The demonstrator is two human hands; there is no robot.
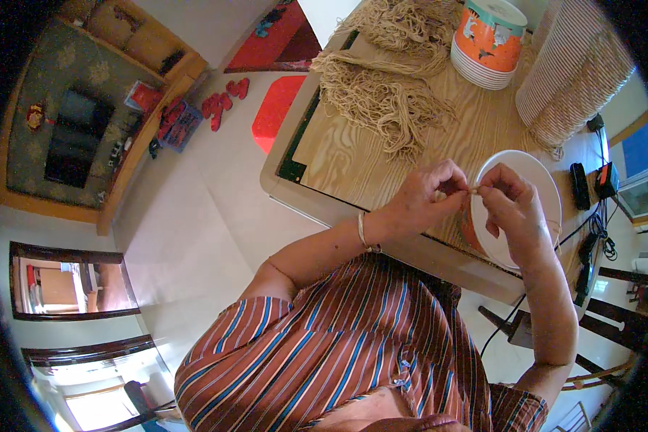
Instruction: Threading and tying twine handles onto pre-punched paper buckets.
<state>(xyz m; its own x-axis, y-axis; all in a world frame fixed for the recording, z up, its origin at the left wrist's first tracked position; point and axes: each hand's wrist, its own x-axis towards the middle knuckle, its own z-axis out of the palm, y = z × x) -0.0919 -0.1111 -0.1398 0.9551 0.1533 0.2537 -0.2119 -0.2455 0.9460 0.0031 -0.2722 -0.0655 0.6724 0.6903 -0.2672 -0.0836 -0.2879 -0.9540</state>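
The left hand [433, 200] reaches in from the left with its forearm slanting up across the desk's near edge, palm turned inward and fingers curled; a bangle circles its wrist. The right hand [511, 209] comes up from the lower right on a bent arm, its wrist arched and its fingers pointing down and left, so that the two hands almost meet. Between their fingertips is a small bit of pale tan strand [473, 191], thin and mostly hidden by the fingers, above the left rim of a white-lined tub [543, 189]. Each hand pinches it between thumb and forefinger, the other fingers folded loosely. The tub stands near the edge of the wood-grained desk [345, 155]. Farther back lie tangled heaps of tan yarn [392, 104], beside a stack of orange and green tubs [487, 47] and a tall ribbed stack [565, 68] draped with yarn. Black cables [596, 229] lie to the right.
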